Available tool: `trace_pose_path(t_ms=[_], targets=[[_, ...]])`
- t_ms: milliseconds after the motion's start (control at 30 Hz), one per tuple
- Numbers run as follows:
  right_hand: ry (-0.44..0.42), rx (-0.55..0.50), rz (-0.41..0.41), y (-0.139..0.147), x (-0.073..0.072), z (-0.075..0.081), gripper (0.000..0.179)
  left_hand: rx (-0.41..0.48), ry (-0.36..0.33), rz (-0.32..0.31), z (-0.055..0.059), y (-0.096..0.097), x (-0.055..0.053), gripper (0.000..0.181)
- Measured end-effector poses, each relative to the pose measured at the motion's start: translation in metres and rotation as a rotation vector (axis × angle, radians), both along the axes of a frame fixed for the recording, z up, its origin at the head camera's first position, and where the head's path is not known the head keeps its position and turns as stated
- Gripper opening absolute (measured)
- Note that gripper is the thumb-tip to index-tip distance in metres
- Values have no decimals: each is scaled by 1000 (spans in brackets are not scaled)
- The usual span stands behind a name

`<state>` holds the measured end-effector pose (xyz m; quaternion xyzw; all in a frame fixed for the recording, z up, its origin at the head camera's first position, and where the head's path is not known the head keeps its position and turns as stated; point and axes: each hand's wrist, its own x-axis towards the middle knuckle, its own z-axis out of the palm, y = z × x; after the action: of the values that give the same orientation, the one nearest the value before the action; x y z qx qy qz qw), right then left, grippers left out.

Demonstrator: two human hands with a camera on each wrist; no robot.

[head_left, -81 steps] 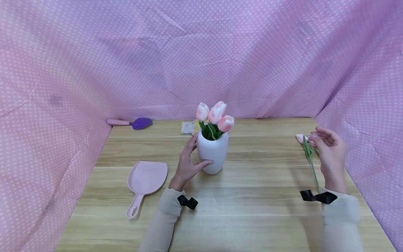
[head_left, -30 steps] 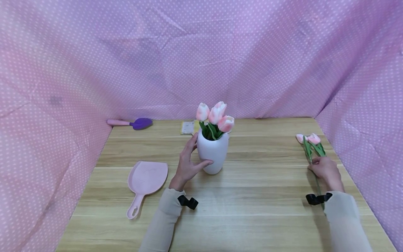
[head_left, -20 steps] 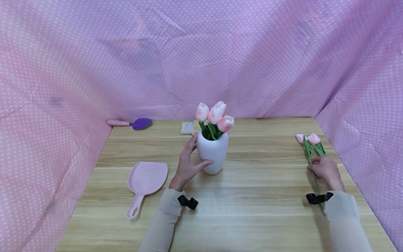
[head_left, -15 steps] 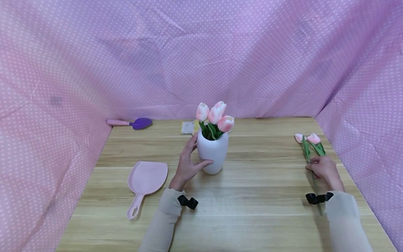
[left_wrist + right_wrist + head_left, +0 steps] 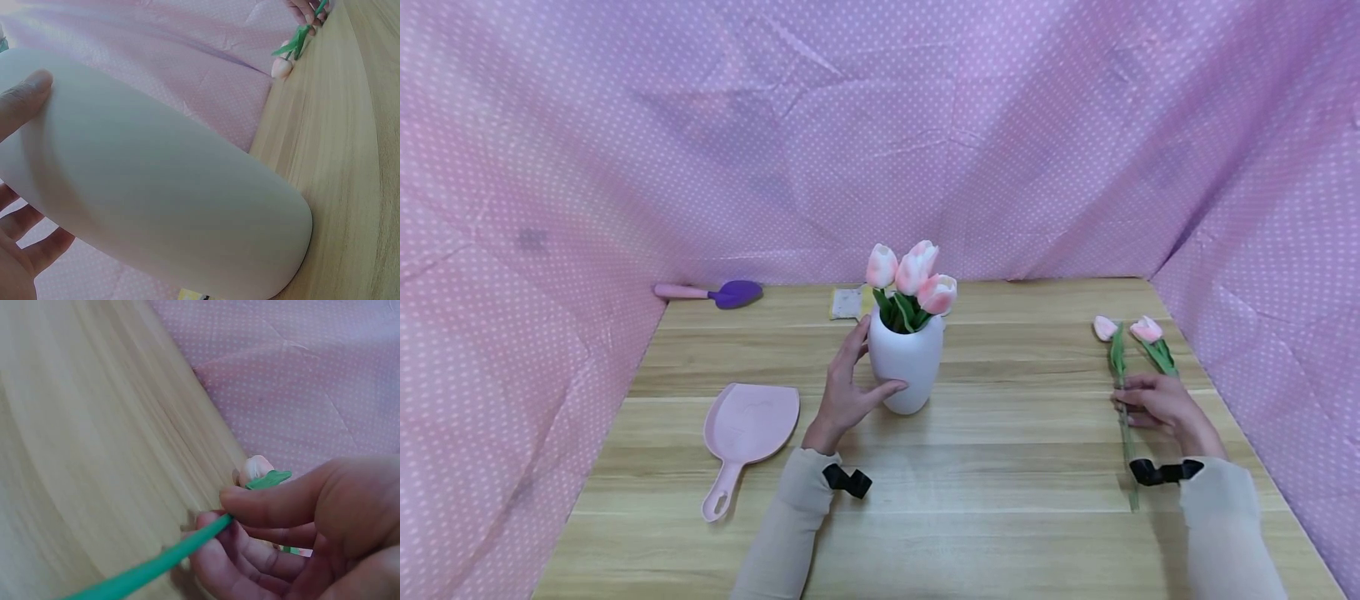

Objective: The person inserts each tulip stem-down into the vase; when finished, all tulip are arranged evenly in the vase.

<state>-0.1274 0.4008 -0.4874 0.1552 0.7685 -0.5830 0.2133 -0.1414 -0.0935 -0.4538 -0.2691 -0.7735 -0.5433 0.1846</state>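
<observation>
My left hand [image 5: 846, 396] grips a white vase [image 5: 913, 367], thumb across its front and fingers round its left side; in the left wrist view the vase [image 5: 169, 181] fills much of the picture, its base on the table. Several pink-and-white tulips [image 5: 917, 268] with green leaves stand in it. At the right, my right hand [image 5: 1168, 408] pinches the green stem of a loose tulip [image 5: 1117, 354] between thumb and fingers. That stem [image 5: 156, 565] runs to the lower left in the right wrist view. A second tulip [image 5: 1157, 346] lies just beyond the hand, its stem hidden.
A pink dustpan-shaped scoop [image 5: 751, 425] lies left of the left arm. At the back left rests a small trowel [image 5: 736, 294] with a purple blade. A packet [image 5: 847, 303] lies partly behind the vase. Pink dotted cloth [image 5: 880, 125] walls the wooden table [image 5: 1000, 500].
My right hand has come down from the flower heads to one stem and pinched it. That tulip has shifted left, apart from the other. The left hand and vase have stayed put.
</observation>
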Motion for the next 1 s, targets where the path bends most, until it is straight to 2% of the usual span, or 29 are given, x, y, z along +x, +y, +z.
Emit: trace_pose_path(t_ms=[200,533,1000], targets=[[-1,-133,-33,-2,4,-2,8,-2,1,3,0,0,0,107],[16,-485,-79,-4,10,-5,28,4,10,2,-1,0,0,106],[102,-809,-3,-13,16,-18,39,11,-3,1,2,0,1,105]])
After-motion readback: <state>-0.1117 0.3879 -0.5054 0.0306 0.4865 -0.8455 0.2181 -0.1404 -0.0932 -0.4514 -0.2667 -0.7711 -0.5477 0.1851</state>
